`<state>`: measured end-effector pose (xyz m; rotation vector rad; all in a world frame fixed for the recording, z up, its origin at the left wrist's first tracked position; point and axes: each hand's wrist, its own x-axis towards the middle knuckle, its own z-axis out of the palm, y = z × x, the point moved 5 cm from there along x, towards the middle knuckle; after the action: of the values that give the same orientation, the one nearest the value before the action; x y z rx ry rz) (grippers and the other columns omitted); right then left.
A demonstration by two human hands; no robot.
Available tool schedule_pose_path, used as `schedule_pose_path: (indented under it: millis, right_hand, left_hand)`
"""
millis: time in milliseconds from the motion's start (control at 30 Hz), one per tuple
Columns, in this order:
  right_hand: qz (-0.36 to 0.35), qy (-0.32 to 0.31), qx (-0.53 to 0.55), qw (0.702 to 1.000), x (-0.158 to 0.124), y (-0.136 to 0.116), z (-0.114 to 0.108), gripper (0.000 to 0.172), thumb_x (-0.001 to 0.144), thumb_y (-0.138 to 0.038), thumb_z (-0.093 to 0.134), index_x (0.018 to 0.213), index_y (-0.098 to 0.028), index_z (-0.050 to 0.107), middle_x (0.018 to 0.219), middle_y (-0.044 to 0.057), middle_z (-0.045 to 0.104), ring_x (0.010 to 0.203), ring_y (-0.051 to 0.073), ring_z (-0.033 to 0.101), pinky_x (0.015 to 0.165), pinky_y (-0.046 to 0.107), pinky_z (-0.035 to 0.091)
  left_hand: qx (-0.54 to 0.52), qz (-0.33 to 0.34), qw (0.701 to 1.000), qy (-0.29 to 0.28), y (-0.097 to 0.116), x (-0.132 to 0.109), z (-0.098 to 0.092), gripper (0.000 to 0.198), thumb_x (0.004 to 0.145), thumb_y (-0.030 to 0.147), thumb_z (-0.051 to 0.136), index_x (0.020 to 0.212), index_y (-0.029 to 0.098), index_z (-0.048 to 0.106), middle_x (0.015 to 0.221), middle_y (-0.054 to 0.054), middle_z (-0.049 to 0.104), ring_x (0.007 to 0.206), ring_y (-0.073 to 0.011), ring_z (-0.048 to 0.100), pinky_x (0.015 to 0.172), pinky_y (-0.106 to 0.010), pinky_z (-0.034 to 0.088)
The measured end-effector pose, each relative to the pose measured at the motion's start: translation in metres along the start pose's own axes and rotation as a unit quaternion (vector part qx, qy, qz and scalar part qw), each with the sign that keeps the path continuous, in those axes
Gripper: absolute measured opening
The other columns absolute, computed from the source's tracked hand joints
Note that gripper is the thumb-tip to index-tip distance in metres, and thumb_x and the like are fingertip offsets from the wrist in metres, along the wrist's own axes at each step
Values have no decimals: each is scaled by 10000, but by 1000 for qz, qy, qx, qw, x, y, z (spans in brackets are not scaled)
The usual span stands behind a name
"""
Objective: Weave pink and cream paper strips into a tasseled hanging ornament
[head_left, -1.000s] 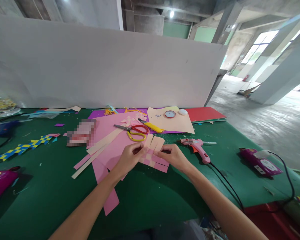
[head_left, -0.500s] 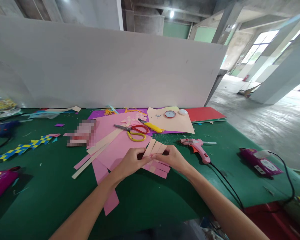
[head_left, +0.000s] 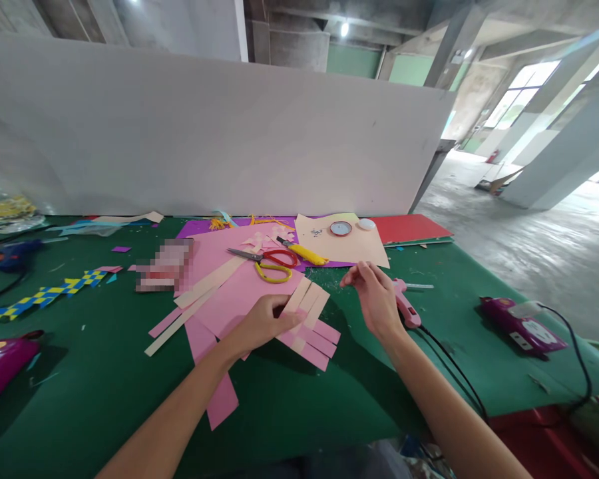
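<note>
My left hand (head_left: 269, 324) is closed on a small woven piece of paper strips (head_left: 309, 319), thumb on top and fingers beneath. Pink and cream strips cross in it, their free ends spread to the right. My right hand (head_left: 377, 303) is raised apart from the weave, fingers loosely bent, nothing visible in them. Behind that hand lies a pink glue gun (head_left: 406, 306), its nozzle hidden. Beyond the left hand, scissors (head_left: 269, 261) with red and yellow handles rest on pink paper (head_left: 219, 293), beside a yellow utility knife (head_left: 304, 253).
Loose cream strips (head_left: 204, 283) lie to the left. A blue and yellow woven strip (head_left: 50, 294) is further left. Purple power boxes (head_left: 519, 324) stand at both sides, one with a cable. At the back are a cream sheet (head_left: 329, 249), a round dial (head_left: 340, 229) and a red board (head_left: 404, 228).
My right hand has let go of the woven paper and moved up and right, in front of the glue gun. My left hand still holds the weave, which has turned slightly.
</note>
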<state>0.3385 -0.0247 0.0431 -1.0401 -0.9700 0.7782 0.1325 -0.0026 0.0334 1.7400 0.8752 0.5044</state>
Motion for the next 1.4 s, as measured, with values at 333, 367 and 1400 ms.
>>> schedule_pose_path:
  millis: [333, 367, 1400]
  right_hand:
    - [97, -275, -160, 943, -21, 17, 38, 269, 679, -416, 724, 678, -164, 629, 603, -25, 568, 563, 123, 506, 514, 245, 374]
    - [97, -264, -158, 947, -20, 17, 36, 279, 692, -425, 711, 657, -164, 617, 586, -23, 564, 547, 122, 504, 510, 249, 373]
    - [110, -185, -135, 967, -11, 10, 21, 404, 825, -551, 510, 675, -178, 546, 604, -12, 524, 558, 114, 475, 501, 241, 331]
  left_hand:
    - [17, 12, 1000, -8, 2, 0, 0, 274, 809, 421, 529, 750, 154, 547, 658, 27, 376, 591, -114, 312, 518, -240, 231]
    - [18, 12, 1000, -12, 2, 0, 1, 270, 805, 418, 533, 731, 158, 533, 648, 32, 363, 584, -111, 305, 515, -239, 227]
    - [10, -23, 989, -145, 3, -6, 10, 206, 764, 364, 574, 751, 159, 572, 687, 22, 444, 607, -122, 373, 534, -235, 275]
